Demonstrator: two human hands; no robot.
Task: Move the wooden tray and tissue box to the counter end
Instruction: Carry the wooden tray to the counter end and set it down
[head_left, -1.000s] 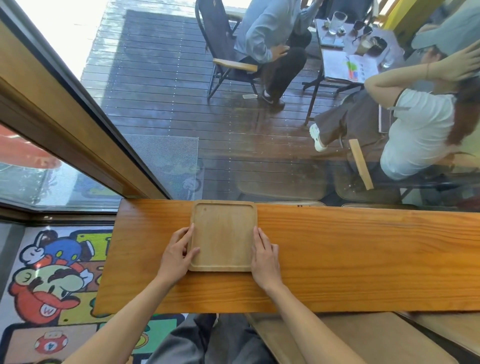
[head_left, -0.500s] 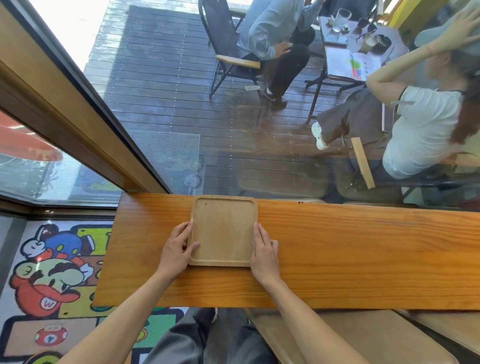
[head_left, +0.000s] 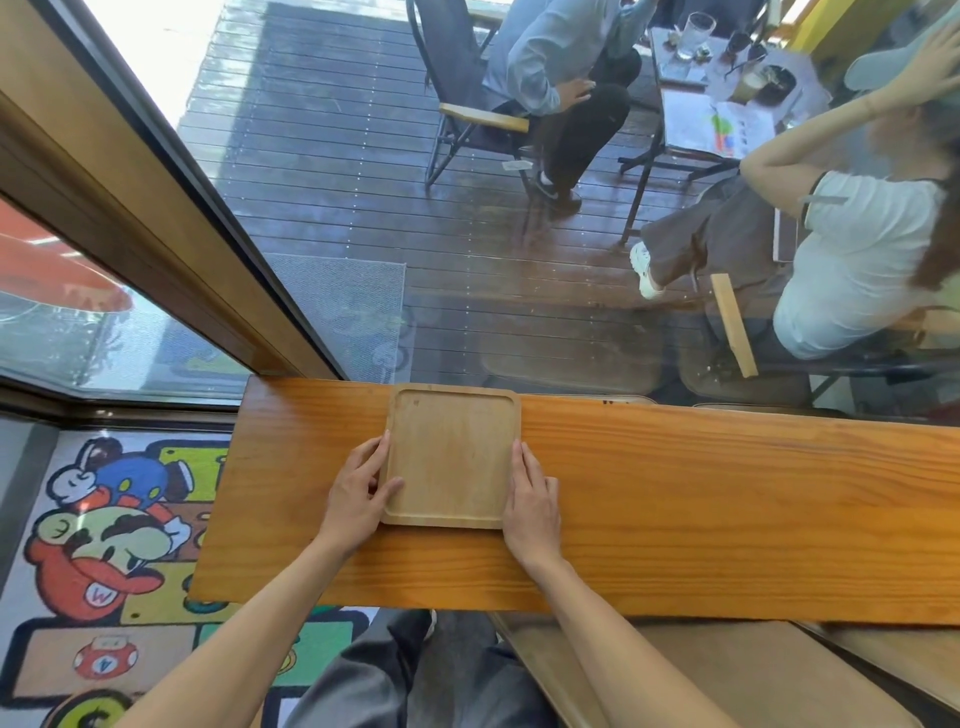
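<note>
Wooden counter (head_left: 727, 519) against window (head_left: 363, 182); sunlit dark deck (head_left: 337, 156); cartoon rug (head_left: 104, 519).

We found the counter (head_left: 727, 509) bare to the right of the wooden tray (head_left: 452, 457) and bare leftward to its end; behind the tray the window glass (head_left: 519, 312) blocked any reach forward.
</note>
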